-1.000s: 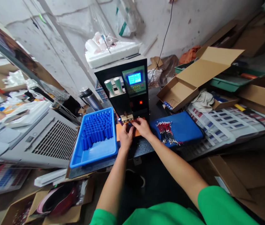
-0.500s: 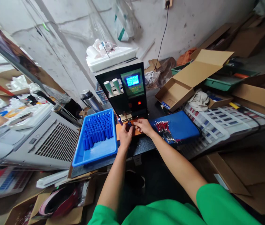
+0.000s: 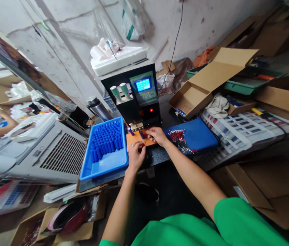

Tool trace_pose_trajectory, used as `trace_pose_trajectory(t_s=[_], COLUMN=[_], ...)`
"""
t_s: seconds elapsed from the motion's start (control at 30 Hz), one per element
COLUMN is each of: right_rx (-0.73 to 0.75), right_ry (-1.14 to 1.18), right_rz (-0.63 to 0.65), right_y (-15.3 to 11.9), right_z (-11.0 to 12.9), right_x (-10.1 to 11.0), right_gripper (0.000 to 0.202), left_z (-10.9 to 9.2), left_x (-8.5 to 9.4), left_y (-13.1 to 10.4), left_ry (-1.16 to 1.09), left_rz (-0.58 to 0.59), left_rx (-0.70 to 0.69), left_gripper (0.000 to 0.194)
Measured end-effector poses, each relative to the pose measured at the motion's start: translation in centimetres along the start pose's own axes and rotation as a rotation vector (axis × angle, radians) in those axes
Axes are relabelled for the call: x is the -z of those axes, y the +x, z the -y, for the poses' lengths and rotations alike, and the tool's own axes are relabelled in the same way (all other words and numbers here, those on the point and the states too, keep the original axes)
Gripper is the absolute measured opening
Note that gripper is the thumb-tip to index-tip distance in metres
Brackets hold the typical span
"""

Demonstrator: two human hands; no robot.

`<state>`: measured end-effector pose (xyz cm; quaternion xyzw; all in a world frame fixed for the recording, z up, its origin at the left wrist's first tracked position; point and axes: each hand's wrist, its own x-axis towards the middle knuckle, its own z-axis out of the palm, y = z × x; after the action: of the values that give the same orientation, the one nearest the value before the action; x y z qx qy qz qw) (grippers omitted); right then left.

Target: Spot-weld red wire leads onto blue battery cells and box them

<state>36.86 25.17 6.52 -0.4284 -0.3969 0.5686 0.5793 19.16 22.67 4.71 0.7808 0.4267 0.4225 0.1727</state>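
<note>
My left hand [image 3: 136, 155] rests at the front edge of an orange board [image 3: 131, 139], thumb and fingers apart, with nothing visible in it. My right hand [image 3: 157, 136] is pinched at the board's right side, beside a dark blue cylindrical battery cell [image 3: 141, 135] standing upright; what its fingertips hold is too small to make out. Another blue cell [image 3: 130, 131] stands farther left on the board. Behind them rises a black spot welder [image 3: 148, 114] with a lit blue screen. Left of the board, a blue tray [image 3: 103, 166] holds many upright blue cells [image 3: 108, 138].
To the right, red and white wire leads [image 3: 178, 138] lie on a blue box [image 3: 204, 135]. An open cardboard box [image 3: 194, 99] and a white plastic crate [image 3: 232, 136] stand beyond. A steel flask [image 3: 99, 108] is behind the tray. At far left, another person's arm [image 3: 4, 128] shows.
My left hand has let go of the battery cell and drawn back toward me, leaving the cell standing on the board. My right hand stays pinched in nearly the same place.
</note>
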Motion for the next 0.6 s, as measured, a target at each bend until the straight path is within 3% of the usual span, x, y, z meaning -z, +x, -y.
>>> trace_pose_trajectory(t_s=[0.23,0.37,0.6], right_rx=[0.013,0.072,0.232], right_ry=[-0.025,-0.119,-0.274], right_rz=[0.023,0.119,0.119], right_y=[-0.1,-0.6,-0.2], right_z=[0.0,-0.1,-1.5], right_x=[0.2,0.1,-0.3], right_gripper=[0.049,0.046,0.038], left_z=[0.4,0.6,0.4], left_x=[-0.8,-0.7,-1.4], left_y=[0.4,0.5,1.3], left_ry=[0.041,0.056,0.402], left_rz=[-0.041,-0.1,-0.213], left_rx=[-0.023,-0.019,-0.14], left_gripper=[0.016,0.017,0.019])
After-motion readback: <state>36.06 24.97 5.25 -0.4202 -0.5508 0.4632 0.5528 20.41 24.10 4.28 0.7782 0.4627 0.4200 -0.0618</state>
